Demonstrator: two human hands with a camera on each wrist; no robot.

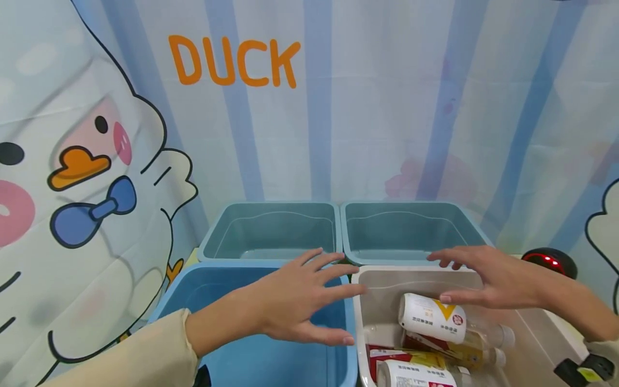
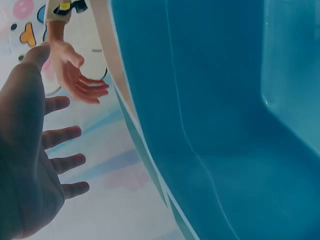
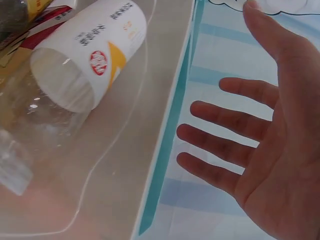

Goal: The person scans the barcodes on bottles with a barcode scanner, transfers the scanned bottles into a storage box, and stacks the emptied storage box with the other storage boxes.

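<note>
1. Across 12 o'clock of the head view hangs a striped backdrop [image 1: 377, 107], its printed duck [image 1: 96, 285] at 9 o'clock.
2. A blue bin [image 1: 271, 360] sits at 7 o'clock; the left arm crosses it, hiding part of its inside.
3. Beside it, at 4 o'clock, a cream bin [image 1: 377, 301] holds several plastic bottles. The right hand covers part of its far edge.
4. One teal bin [image 1: 280, 231] stands at the blue bin's 12 o'clock side; another teal bin [image 1: 401, 228] stands likewise behind the cream one.
5. The left hand [image 1: 309, 301], at 6 o'clock, hovers by the blue bin's rim, fingers spread wide and holding nothing.
6. The right hand [image 1: 498, 277], at 4 o'clock, hovers above the bottles, fingers extended and apart, gripping nothing.
7. Beneath it lies a white-labelled bottle [image 1: 430, 320], cap toward 3 o'clock, overlapping a red-and-yellow bottle [image 1: 450, 349]. Another white-labelled bottle [image 1: 416, 375] lies at the cream bin's 7 o'clock.
8. A black device [image 1: 551, 262] glowing red sits beyond the right wrist.
</note>
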